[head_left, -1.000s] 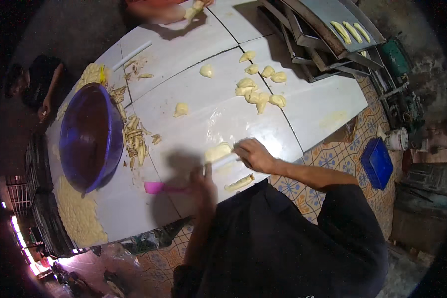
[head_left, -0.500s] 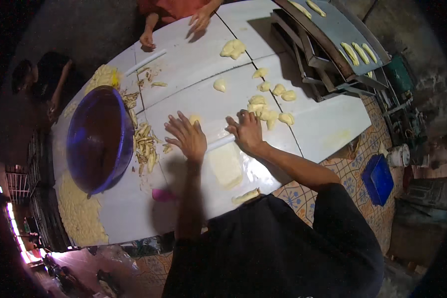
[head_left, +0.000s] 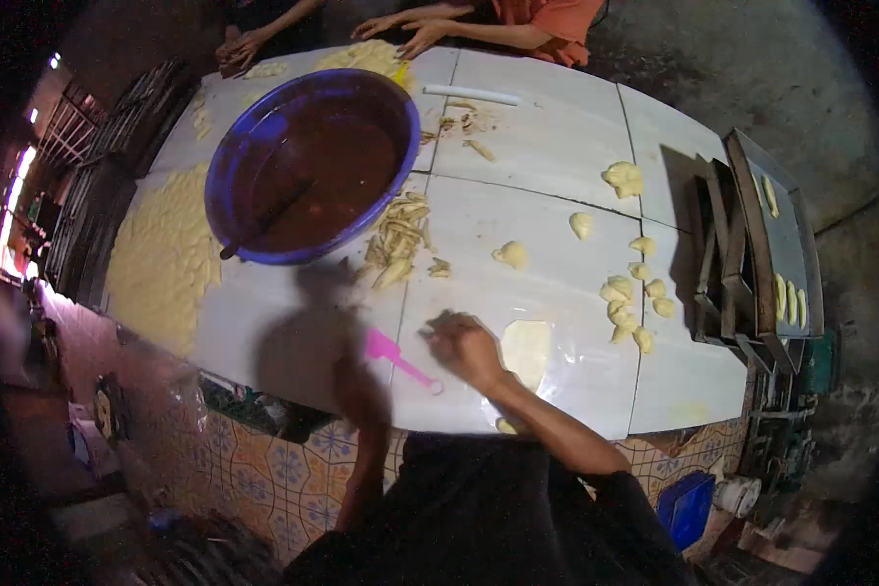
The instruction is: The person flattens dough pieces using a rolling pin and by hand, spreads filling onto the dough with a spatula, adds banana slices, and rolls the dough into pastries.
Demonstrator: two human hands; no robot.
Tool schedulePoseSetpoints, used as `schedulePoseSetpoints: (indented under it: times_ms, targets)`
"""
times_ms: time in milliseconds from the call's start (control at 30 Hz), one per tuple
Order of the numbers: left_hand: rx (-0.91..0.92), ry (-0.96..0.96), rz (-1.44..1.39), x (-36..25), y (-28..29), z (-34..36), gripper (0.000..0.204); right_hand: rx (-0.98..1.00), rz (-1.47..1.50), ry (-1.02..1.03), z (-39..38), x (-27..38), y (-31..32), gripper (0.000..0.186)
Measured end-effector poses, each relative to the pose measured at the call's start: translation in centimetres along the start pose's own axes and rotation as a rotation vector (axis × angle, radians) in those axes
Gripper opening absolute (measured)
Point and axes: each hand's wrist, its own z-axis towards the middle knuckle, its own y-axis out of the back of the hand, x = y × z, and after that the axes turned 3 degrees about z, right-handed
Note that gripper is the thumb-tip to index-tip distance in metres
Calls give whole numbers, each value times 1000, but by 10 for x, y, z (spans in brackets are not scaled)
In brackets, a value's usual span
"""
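My right hand (head_left: 462,347) is over the white tabletop, fingers loosely spread and slightly blurred, with nothing visible in them. Just right of it lies a flattened, pale dough sheet (head_left: 525,354) on a shiny patch. My left hand (head_left: 355,366) is in dark shadow near the broad end of a pink plastic tool (head_left: 385,347) with a thin, ringed handle; its fingers cannot be made out. Beyond my hands are a round dough piece (head_left: 510,255) and a heap of brownish-yellow strips (head_left: 397,237). A small dough roll (head_left: 506,426) is partly hidden by my right forearm.
A large blue basin (head_left: 223,200) of brown liquid stands at the left, beside a spread of pale pieces (head_left: 166,256). Dough lumps (head_left: 619,289) sit at right, near stacked metal trays (head_left: 774,234). A white rod (head_left: 474,95) lies far back, near co-workers' hands (head_left: 425,34).
The view has swung leftward. My right hand has left the white rolling pin and moved left past the dough sheet. My left hand has drawn back nearer me, beside the pink tool.
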Motion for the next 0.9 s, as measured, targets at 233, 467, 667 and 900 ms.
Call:
schedulePoseSetpoints:
  times_ms: [233, 467, 667, 900]
  targets:
    - [-384, 160, 54, 71, -35, -1, 54, 203, -314, 49, 29, 40, -98, 53]
    - [-280, 289, -89, 35, -8, 14, 77, 517, 212, 405, 109, 73, -34, 48]
    - [-436, 170, -324, 46, -10, 19, 68, 818, -661, 308, 309, 109, -29, 38]
    - [-272, 238, 8, 37, 4, 18, 47, 955, -514, 384, 329, 78, -64, 18]
